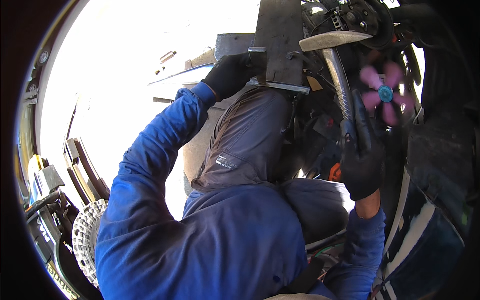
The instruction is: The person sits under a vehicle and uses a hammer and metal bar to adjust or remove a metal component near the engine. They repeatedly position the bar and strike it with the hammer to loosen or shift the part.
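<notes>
My right hand (pixel 363 165), in a black glove, is closed around the lower handle of a hammer (pixel 336 67), with some fingers stretched along it. The hammer's long, tapered steel head (pixel 334 40) points up, beside a dark flat steel plate (pixel 278 42). My left hand (pixel 226 76), also gloved in black, is closed on a small steel piece (pixel 257 56) with a bright edge at the plate's left side; the fingertips are partly hidden. Across the plate's near end lies a narrow metal strip (pixel 282 87), just above my knee.
A small fan (pixel 385 93) with blurred pink blades and a teal hub stands right of the hammer. Dark machine parts (pixel 357 17) crowd the upper right. An orange object (pixel 335 172) lies near my right wrist. Metal bars (pixel 82 170) and a knobbly tyre (pixel 89 240) are at left.
</notes>
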